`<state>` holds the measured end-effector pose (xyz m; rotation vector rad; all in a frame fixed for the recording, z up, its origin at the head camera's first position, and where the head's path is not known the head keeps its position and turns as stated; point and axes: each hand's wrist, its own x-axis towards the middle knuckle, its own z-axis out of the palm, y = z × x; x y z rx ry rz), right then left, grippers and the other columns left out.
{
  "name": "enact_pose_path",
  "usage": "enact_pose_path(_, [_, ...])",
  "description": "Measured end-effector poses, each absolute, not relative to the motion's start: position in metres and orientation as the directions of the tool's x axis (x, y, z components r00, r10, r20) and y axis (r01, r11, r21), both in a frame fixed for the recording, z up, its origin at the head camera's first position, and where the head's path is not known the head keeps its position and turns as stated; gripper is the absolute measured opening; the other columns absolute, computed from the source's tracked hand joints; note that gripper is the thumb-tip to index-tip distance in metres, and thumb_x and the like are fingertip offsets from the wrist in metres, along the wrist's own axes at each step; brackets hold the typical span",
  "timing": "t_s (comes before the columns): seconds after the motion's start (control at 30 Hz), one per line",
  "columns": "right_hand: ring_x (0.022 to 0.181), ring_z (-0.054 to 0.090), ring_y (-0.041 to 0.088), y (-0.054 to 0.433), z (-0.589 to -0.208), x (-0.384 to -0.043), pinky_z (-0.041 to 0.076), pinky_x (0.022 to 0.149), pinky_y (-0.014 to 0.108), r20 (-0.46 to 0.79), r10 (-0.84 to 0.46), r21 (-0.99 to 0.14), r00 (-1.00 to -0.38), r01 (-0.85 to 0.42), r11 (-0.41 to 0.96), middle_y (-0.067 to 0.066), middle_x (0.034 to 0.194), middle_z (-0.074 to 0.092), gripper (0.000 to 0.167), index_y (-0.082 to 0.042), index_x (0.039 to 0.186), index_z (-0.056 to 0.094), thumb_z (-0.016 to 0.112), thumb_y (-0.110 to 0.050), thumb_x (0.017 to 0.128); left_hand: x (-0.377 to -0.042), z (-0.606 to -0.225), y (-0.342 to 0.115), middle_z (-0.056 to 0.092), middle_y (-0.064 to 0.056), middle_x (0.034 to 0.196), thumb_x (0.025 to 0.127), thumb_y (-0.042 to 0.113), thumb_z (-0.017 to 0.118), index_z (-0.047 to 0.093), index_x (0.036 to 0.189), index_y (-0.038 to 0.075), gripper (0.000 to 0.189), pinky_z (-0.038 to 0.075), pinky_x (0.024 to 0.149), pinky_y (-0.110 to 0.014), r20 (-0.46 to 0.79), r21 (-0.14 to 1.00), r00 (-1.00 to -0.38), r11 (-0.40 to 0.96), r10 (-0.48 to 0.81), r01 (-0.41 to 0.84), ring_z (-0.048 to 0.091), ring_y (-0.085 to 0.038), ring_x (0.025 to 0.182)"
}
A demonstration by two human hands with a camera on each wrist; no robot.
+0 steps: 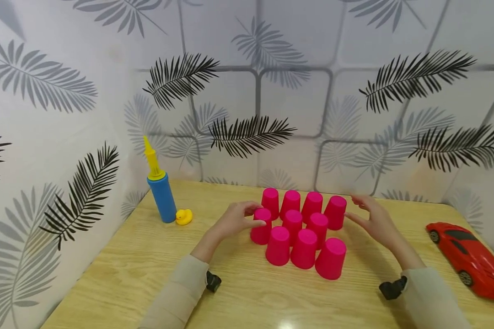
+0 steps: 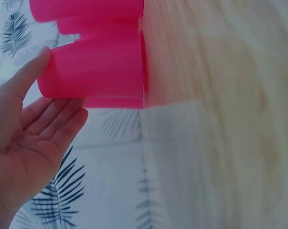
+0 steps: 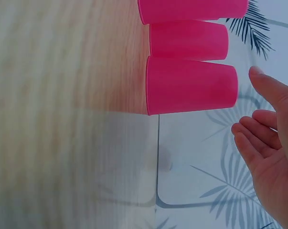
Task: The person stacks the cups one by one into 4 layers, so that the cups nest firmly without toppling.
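Observation:
Several pink cups stand upside down in three close rows on the wooden table. My left hand point(image 1: 239, 218) is at the left cup of the middle row point(image 1: 261, 230). In the left wrist view, the thumb touches that cup point(image 2: 96, 69) near its base and the fingers reach round its far side, their tips partly hidden. My right hand point(image 1: 375, 222) is beside the right end cup of the back row point(image 1: 335, 214). The right wrist view shows a gap between its thumb and the nearest cup point(image 3: 191, 88); the fingers are loosely bent, with nothing in them.
A blue and yellow hand pump point(image 1: 162, 198) stands at the back left, with a yellow rubber duck point(image 1: 184, 217) beside it. On the right lies a red toy car point(image 1: 473, 258). A leaf-patterned wall point(image 1: 288, 169) borders the back of the table point(image 1: 230, 297).

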<state>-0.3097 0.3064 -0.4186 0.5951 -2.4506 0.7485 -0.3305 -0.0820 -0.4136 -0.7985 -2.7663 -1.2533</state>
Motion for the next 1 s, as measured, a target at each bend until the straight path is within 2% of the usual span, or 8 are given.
enact_pose_path(0.1, [0.098, 0.063, 0.038, 0.309, -0.418, -0.293, 0.055, 0.089, 0.021, 0.577, -0.256, -0.385, -0.776, -0.534, 0.753, 0.024, 0.110, 0.065, 0.048, 0.008, 0.119, 0.060, 0.079, -0.005, 0.078, -0.330, -0.405, -0.095, 0.070, -0.010, 0.116, 0.082, 0.033, 0.079, 0.064, 0.124, 0.007, 0.051, 0.055, 0.098, -0.040, 0.202, 0.739, -0.902, 0.545, 0.381, 0.396, 0.067, -0.026, 0.108])
enact_pose_path(0.17, [0.097, 0.063, 0.036, 0.310, -0.417, -0.284, 0.044, 0.089, 0.000, 0.568, -0.267, -0.391, -0.779, -0.540, 0.746, 0.022, 0.109, 0.066, 0.047, 0.007, 0.119, 0.061, 0.079, -0.006, 0.078, -0.332, -0.397, -0.102, 0.070, -0.011, 0.116, 0.082, 0.033, 0.079, 0.064, 0.124, 0.007, 0.052, 0.056, 0.097, -0.040, 0.216, 0.767, -0.918, 0.524, 0.333, 0.370, 0.067, -0.027, 0.107])
enact_pose_path(0.27, [0.096, 0.065, 0.034, 0.310, -0.416, -0.272, 0.032, 0.088, -0.008, 0.560, -0.284, -0.390, -0.778, -0.550, 0.739, 0.019, 0.108, 0.068, 0.045, 0.003, 0.119, 0.063, 0.080, -0.009, 0.079, -0.337, -0.383, -0.109, 0.069, -0.013, 0.117, 0.084, 0.032, 0.078, 0.062, 0.125, 0.007, 0.051, 0.057, 0.096, -0.039, 0.248, 0.815, -0.932, 0.463, 0.266, 0.349, 0.066, -0.028, 0.108])
enact_pose_path(0.37, [0.096, 0.066, 0.029, 0.307, -0.416, -0.261, 0.034, 0.088, -0.007, 0.552, -0.299, -0.407, -0.779, -0.564, 0.718, 0.016, 0.107, 0.070, 0.043, 0.001, 0.118, 0.064, 0.079, -0.009, 0.079, -0.343, -0.373, -0.111, 0.068, -0.014, 0.118, 0.085, 0.031, 0.076, 0.061, 0.126, 0.007, 0.050, 0.056, 0.097, -0.038, 0.292, 0.848, -0.934, 0.397, 0.206, 0.352, 0.066, -0.028, 0.108])
enact_pose_path(0.53, [0.099, 0.064, -0.003, 0.301, -0.418, -0.247, 0.041, 0.088, -0.003, 0.514, -0.331, -0.463, -0.792, -0.581, 0.669, 0.013, 0.108, 0.072, 0.040, -0.001, 0.118, 0.065, 0.077, -0.009, 0.082, -0.352, -0.365, -0.101, 0.068, -0.016, 0.118, 0.086, 0.028, 0.076, 0.061, 0.126, 0.005, 0.048, 0.054, 0.100, -0.038, 0.339, 0.893, -0.935, 0.277, 0.100, 0.354, 0.065, -0.028, 0.109])
enact_pose_path(0.6, [0.101, 0.061, -0.010, 0.298, -0.418, -0.243, 0.043, 0.088, -0.001, 0.487, -0.344, -0.486, -0.803, -0.576, 0.657, 0.013, 0.110, 0.072, 0.040, -0.001, 0.120, 0.065, 0.077, -0.010, 0.083, -0.356, -0.364, -0.093, 0.067, -0.017, 0.118, 0.086, 0.026, 0.076, 0.061, 0.126, 0.004, 0.048, 0.054, 0.101, -0.037, 0.355, 0.908, -0.933, 0.216, 0.056, 0.359, 0.065, -0.028, 0.109])
enact_pose_path(0.83, [0.104, 0.067, 0.011, 0.289, -0.419, -0.236, 0.055, 0.089, 0.018, 0.363, -0.398, -0.520, -0.842, -0.538, 0.663, 0.011, 0.119, 0.070, 0.044, -0.004, 0.123, 0.063, 0.075, -0.022, 0.085, -0.367, -0.367, -0.062, 0.064, -0.019, 0.123, 0.087, 0.020, 0.075, 0.059, 0.128, 0.001, 0.048, 0.052, 0.103, -0.037, 0.363, 0.929, -0.931, 0.092, -0.034, 0.359, 0.063, -0.029, 0.110])
enact_pose_path(1.0, [0.100, 0.066, 0.003, 0.283, -0.422, -0.233, 0.059, 0.087, 0.028, 0.336, -0.440, -0.538, -0.833, -0.553, 0.637, 0.008, 0.116, 0.070, 0.049, -0.004, 0.123, 0.063, 0.079, -0.026, 0.082, -0.372, -0.372, -0.047, 0.064, -0.018, 0.124, 0.087, 0.024, 0.075, 0.058, 0.130, 0.002, 0.051, 0.052, 0.104, -0.038, 0.341, 0.937, -0.939, 0.097, -0.035, 0.337, 0.062, -0.030, 0.112])
